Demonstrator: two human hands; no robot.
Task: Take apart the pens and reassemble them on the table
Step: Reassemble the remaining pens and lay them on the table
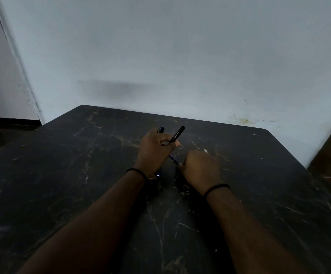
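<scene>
Now your left hand (154, 150) holds black pen (177, 134) plus second dark pen above bench (61, 175). Right hand (200, 169) pinches thin refill (173, 158). Pull refill straight, slow. Keep left grip tight.

A dark marble-patterned table (81, 175) stands against the wall, both forearms resting on it.

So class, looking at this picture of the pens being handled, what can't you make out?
Head view only:
- How many pens the left hand grips: its fingers cover them.
- What the right hand holds: the fist hides it.
- Printing on the black pen barrel: too small, dim.
</scene>
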